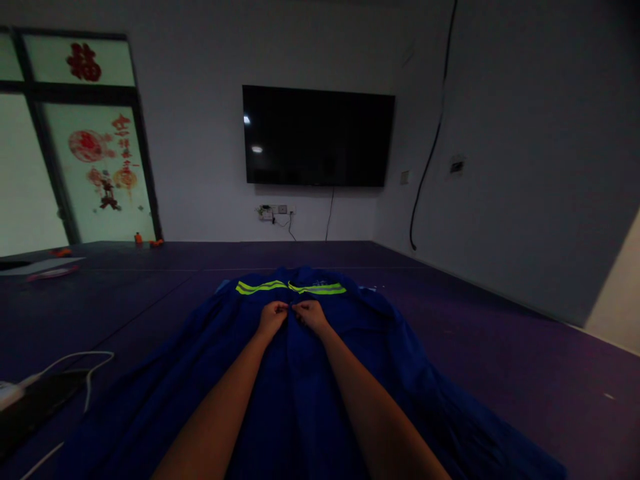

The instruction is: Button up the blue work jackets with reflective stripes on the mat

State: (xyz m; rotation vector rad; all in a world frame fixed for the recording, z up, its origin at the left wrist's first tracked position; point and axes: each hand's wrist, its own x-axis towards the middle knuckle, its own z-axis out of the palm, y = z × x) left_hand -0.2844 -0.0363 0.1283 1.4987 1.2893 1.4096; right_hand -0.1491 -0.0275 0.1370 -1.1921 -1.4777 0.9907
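Note:
A blue work jacket [345,347] with yellow-green reflective strips [263,287] lies spread out, its front opening running down the middle. Just below the strips, my left hand [273,319] pinches the jacket's front edge, fingers closed. Close beside it on the right, my right hand [310,313] pinches the facing edge. The fingertips of both hands nearly meet at the opening. Whatever small fastener may be between them is too small and dark to make out. Both sleeves fan out toward the lower corners.
The jacket lies on a dark purple surface [475,320]. A white cable [75,353] and a dark flat object [45,400] are at lower left. Small orange objects [139,238] lie near the glass door. A television [320,137] hangs on the far wall.

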